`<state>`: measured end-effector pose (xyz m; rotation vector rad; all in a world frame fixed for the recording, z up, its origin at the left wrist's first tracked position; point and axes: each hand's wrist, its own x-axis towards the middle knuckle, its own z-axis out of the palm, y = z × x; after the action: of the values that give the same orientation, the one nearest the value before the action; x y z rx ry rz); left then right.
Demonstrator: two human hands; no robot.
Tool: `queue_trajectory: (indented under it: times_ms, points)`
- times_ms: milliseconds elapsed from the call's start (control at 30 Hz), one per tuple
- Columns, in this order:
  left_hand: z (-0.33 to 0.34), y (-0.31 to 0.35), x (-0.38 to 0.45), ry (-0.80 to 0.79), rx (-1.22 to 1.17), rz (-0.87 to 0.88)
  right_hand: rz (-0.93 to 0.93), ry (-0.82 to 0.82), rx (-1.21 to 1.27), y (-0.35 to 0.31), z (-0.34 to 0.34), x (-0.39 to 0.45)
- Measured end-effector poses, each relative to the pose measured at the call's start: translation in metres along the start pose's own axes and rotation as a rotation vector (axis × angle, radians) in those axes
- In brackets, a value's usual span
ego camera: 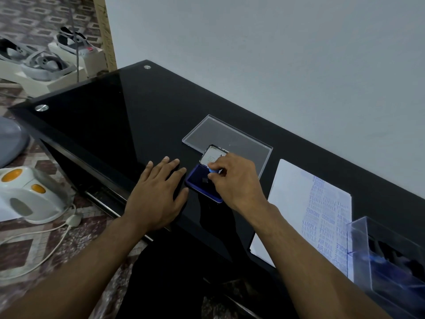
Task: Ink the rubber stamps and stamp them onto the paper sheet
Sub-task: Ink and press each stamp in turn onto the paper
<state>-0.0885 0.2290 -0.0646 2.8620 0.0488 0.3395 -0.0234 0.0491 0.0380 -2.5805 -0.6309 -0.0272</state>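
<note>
- Step in hand, by my reading: inking. Right hand is over the open dark-blue rectangular ink pad, pinching a small rubber stamp with a blue knob handle between thumb and curled fingers.
- Stamp face is hidden by the fingers; whether it is pressed into the pad or just above it, cannot tell.
- Ink pad lies on the glossy black glass tabletop, its hinged lid tipped up and back, leaning over the edge of a flat clear plastic lid behind it.
- Left hand lies palm down on the tabletop, fingers straight and spread, holding nothing; fingertips are just beside the pad's left edge, possibly touching it.
- Right forearm comes in from the lower right, wrist bent slightly down toward the pad; left forearm comes in from the lower left.
- To do it well: press the stamp flat and straight down, light even pressure, no rocking, then lift vertically. Left hand should steady the pad case so it does not slide on the glass.
- White paper sheet lies to the right of the pad, near it but apart, already carrying many blue imprints ("SAMPLE", "AIR MAIL") on its right half; the left strip is bare, so that is the likely target.
- Clear plastic box at lower right overlaps the sheet's corner; blue and dark contents, probably further stamps.
</note>
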Motion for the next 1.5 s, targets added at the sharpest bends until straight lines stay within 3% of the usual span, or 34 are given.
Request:
queue_trajectory:
  times_ms: [1500]
  points:
    - [-0.0001,-0.0003,-0.001,-0.005,0.01,-0.01,-0.01,0.026,-0.017,0.0039,0.007,0.0002]
